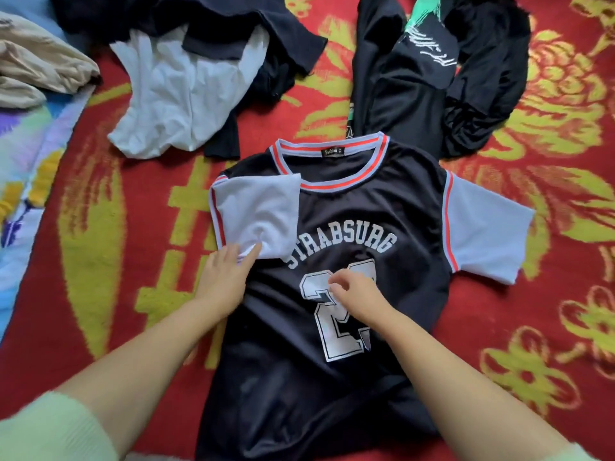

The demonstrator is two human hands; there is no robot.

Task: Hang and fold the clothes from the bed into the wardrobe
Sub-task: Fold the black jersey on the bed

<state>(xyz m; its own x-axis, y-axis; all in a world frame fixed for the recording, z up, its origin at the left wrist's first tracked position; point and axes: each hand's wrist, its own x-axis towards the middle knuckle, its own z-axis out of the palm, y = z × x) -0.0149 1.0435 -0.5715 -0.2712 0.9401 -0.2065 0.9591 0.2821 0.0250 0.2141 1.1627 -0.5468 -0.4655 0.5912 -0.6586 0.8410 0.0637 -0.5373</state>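
Observation:
A navy jersey (366, 207) with white sleeves, an orange-striped collar and white lettering lies face up on the red bedspread (133, 227). Its left sleeve (256, 214) is folded inward over the chest; the right sleeve (486, 234) lies spread out. My left hand (226, 274) rests on the lower edge of the folded sleeve with its fingers straight. Over the printed number, my right hand (352, 291) hovers with loosely curled fingers; whether it pinches the fabric is unclear.
A white and navy garment heap (186, 94) lies at the upper left. Black clothes with a green print (432, 71) lie at the upper right. A beige cloth (36, 61) and a pastel sheet (30, 168) border the left edge.

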